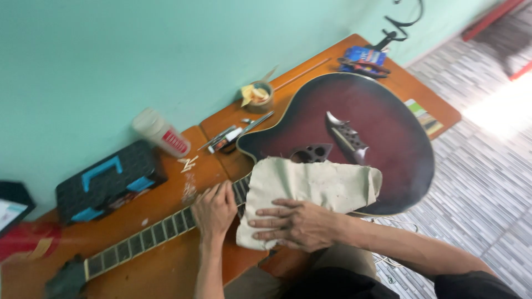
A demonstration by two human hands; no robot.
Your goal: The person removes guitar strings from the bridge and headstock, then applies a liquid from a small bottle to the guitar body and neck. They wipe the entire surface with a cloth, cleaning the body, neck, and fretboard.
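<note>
A dark red acoustic guitar point(377, 127) without strings lies flat on a wooden table point(166, 271). Its neck point(138, 241) runs toward the lower left. My left hand point(213, 210) rests on the fretboard near the body, fingers curled over the neck. My right hand point(296, 224) lies flat, fingers spread, pressing on a beige cloth point(310, 185). The cloth covers the upper body by the neck joint and part of the sound holes. The guitar's dark bridge point(346, 135) is uncovered.
Against the green wall point(138, 50) stand a black toolbox with blue latches point(108, 180), a white bottle on its side point(160, 135), a roll of tape point(257, 95), several small tools point(235, 133) and blue-handled pliers point(363, 60). Tiled floor point(487, 166) lies right of the table.
</note>
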